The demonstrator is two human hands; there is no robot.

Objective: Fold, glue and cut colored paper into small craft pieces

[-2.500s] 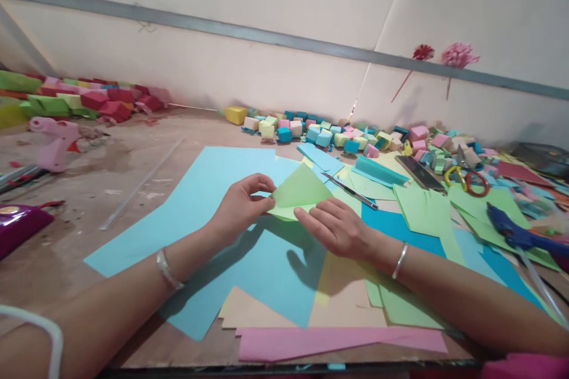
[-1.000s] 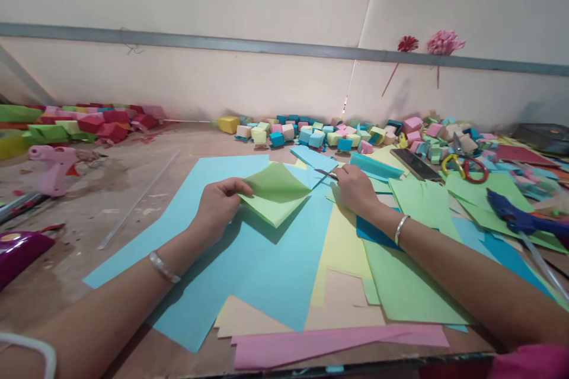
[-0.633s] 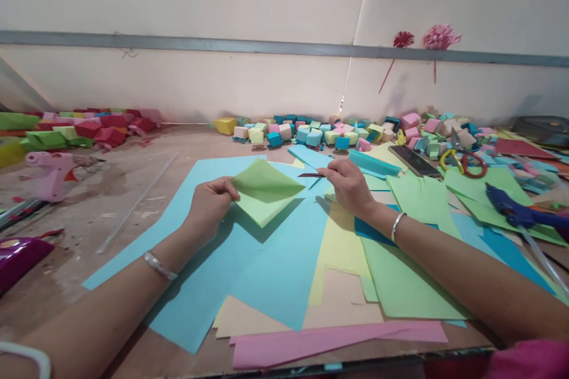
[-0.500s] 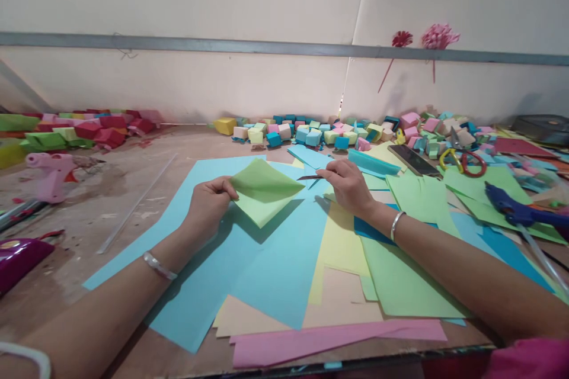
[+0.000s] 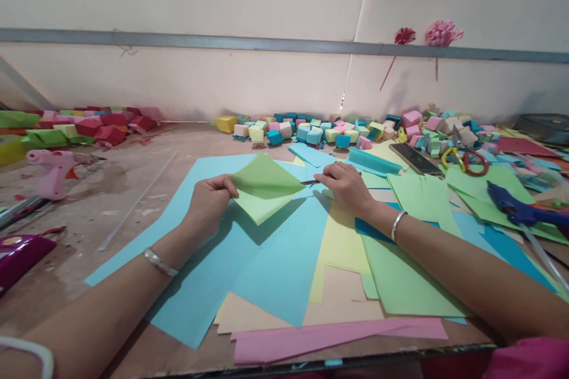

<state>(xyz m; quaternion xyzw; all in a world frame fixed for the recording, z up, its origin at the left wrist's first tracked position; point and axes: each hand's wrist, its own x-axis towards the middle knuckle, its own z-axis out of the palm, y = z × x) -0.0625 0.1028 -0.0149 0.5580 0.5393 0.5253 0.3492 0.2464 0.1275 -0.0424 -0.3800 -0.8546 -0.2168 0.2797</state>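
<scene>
One folded sheet of light-green paper [image 5: 267, 192] is held up between the two hands, its left corner pinched by the fingers [image 5: 227, 182] of the left hand [image 5: 210, 206], thumb and forefinger pressed together. From here it looks like a tilted diamond, creased across the middle, throwing its shadow on the light-blue paper [image 5: 271, 278] below those fingers. The right hand [image 5: 349, 190] has its fingers curled closed around one slim knife [image 5: 310, 181], its end pointing left at the green sheet's right corner; whether the tip goes inside the fold, I can't make out.

Each wrist wears a silvery bangle [image 5: 160, 262], two altogether. Just beyond and right of the right fingers lie one folded turquoise piece [image 5: 374, 163], one phone [image 5: 415, 159] and one pair of scissors [image 5: 475, 164]. Farther right is a blue glue gun [image 5: 518, 206]; well left of the left fingers is a pink glue gun [image 5: 52, 173], so two of those. One clear stick [image 5: 140, 198] lies on the tabletop [image 5: 89, 260] between the pink one and the left fingers. Past both sets of fingers are small coloured boxes [image 5: 306, 132], too crowded to count, and above them two flowers [image 5: 443, 33] at the rail [image 5: 222, 41].
</scene>
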